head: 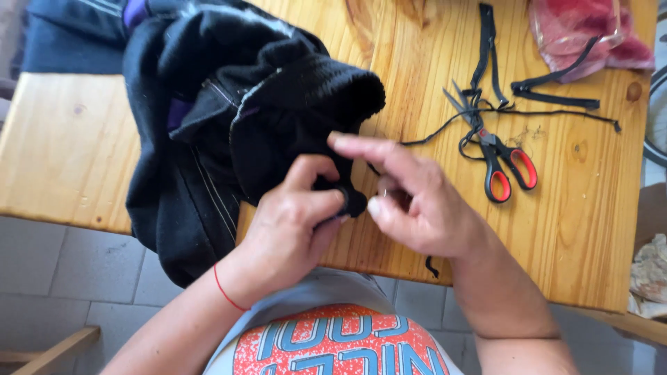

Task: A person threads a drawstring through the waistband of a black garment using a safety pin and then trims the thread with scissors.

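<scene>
Left hand (295, 219) pinches a small fold of the black garment (229, 132) between thumb and forefinger, closed firmly on the cloth; right hand (410, 201) sits just beside that pinch, thumb and bent finger drawn together on what looks to me like a thin needle (385, 192), too small to be sure, with the forefinger stretched out over the fabric edge. From the pinch, the garment spreads up and away to the left, heaped on the wooden table (69, 153) and hanging partly over its near edge. To the right of the grip, well apart, lie scissors (497, 156) with red and black handles, tangled with black cord (556, 113); beyond them black straps (549, 90), and at the far corner a clear bag of pink cloth (590, 31). I judge the stitching goes best with the fold held taut and flat, the right hand working close to the pinch, short passes only.
</scene>
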